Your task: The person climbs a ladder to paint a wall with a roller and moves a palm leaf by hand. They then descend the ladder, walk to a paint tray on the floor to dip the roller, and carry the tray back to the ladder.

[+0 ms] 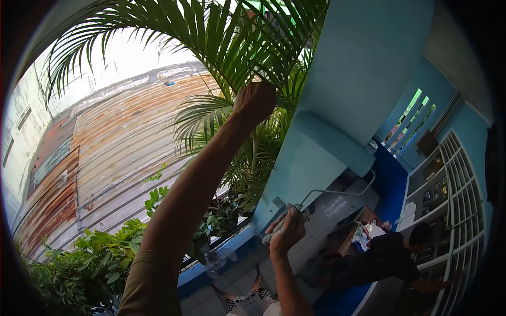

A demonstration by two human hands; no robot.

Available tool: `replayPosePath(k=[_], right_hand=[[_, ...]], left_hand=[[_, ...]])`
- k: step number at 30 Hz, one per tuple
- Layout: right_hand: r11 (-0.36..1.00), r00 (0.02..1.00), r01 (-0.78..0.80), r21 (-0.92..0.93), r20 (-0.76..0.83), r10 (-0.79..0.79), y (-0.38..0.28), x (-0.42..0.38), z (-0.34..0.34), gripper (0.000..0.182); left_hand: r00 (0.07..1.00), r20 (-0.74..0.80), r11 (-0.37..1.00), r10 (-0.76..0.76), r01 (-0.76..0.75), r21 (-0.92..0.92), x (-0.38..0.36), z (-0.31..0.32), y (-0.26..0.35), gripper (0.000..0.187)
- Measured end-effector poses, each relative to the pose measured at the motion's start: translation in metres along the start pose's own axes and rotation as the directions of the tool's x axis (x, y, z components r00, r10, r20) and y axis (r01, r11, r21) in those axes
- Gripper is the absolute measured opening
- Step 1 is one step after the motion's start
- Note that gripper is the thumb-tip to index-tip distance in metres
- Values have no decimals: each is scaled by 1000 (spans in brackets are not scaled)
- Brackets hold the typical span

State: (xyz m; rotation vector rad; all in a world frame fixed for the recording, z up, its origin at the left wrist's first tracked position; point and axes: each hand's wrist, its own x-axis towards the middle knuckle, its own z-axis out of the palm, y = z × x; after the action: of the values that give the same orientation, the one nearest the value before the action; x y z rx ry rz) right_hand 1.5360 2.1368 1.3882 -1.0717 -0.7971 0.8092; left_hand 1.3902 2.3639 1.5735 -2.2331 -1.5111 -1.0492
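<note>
My left hand (255, 102) is raised among the green palm fronds (221, 50), closed in a fist around a frond, its fingers partly hidden from me. Lower down, my right hand (287, 229) wraps round the handle of a paint roller (340, 142). The roller's bent wire frame runs up and right from the handle to a thick, teal-coated sleeve. That sleeve lies against the light blue column (358, 63), near its lower end.
Left of the palm is a rusty corrugated roof (132, 137), with leafy plants (89, 263) below it. A co-worker in dark clothes (390, 260) is at the white window grille (458, 184). Nearby stands a wooden table (345, 239) with items on it. Grey floor tiles (316, 231) lie beneath.
</note>
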Motion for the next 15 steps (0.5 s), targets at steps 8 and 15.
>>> replayPosePath(k=[8, 15], right_hand=[[997, 997, 77, -9, -11, -77, -61, 36, 51, 45], [981, 982, 189, -34, -20, -190, -76, 47, 78, 43]], left_hand=[[995, -15, 983, -100, 101, 152, -17, 13, -53, 18], [951, -28, 951, -309, 308, -28, -31, 22, -83, 23]])
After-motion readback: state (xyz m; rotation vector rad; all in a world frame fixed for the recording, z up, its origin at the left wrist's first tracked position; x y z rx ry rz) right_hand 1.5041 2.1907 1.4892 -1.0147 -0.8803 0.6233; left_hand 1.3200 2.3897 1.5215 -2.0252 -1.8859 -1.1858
